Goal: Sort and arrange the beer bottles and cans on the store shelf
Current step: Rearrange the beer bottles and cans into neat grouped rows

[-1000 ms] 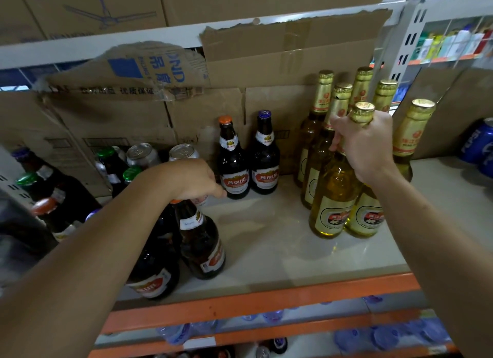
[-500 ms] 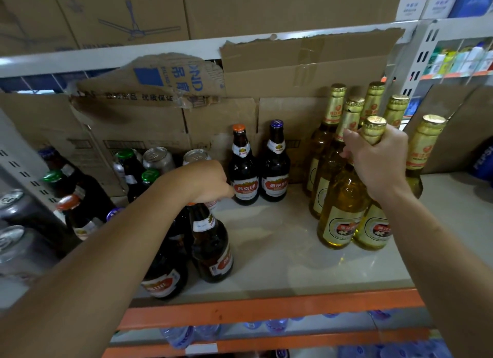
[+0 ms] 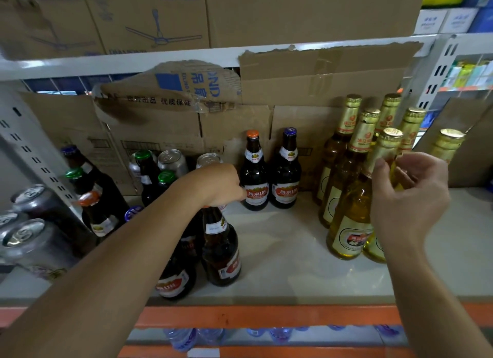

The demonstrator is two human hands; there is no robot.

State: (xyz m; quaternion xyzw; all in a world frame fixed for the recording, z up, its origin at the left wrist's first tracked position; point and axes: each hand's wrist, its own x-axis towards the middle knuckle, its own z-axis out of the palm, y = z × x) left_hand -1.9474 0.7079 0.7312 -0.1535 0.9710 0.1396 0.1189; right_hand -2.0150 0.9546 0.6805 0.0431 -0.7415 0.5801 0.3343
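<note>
1. Lower edge of view: both forearms extend forward over the orange front rail [image 3: 266, 316] of the shelf [image 3: 280, 253]. Plastic water bottles [image 3: 184, 336] lie on the level below the rail.

2. Left hand [image 3: 217, 186]: palm down, knuckles up, fingers curled over the top of a dark beer bottle [image 3: 221, 248] and gripping it at the cap. The bottle stands directly beneath the hand, leaning slightly. A second dark bottle [image 3: 173, 280] stands just beside it, partly under the left forearm.

3. Right hand [image 3: 410, 197]: raised, wrist bent back. The fingers are relaxed and loosely curled, parted from the thumb [image 3: 380, 170]. The thumb tip sits at the neck of the front golden bottle [image 3: 352, 224]; firm contact cannot be confirmed. This bottle stands upright, just left of the right wrist.

4. Between the hands: bare shelf surface.

5. Beyond the left hand: 2 dark bottles stand side by side and upright, 1 with an orange cap [image 3: 254, 176] and 1 with a blue cap [image 3: 286, 176]. The left fingertips are just beside the orange-capped one.

6. Left of the left forearm: silver cans [image 3: 173, 162] and dark bottles with green caps [image 3: 145, 168] stand grouped together. More cans [image 3: 24, 235] stand farther left.

7. Beyond the right hand: 5 more gold-foil bottles [image 3: 344, 149] stand packed close together.

8. Rear: cardboard boxes [image 3: 306, 90] line the back of the shelf.
</note>
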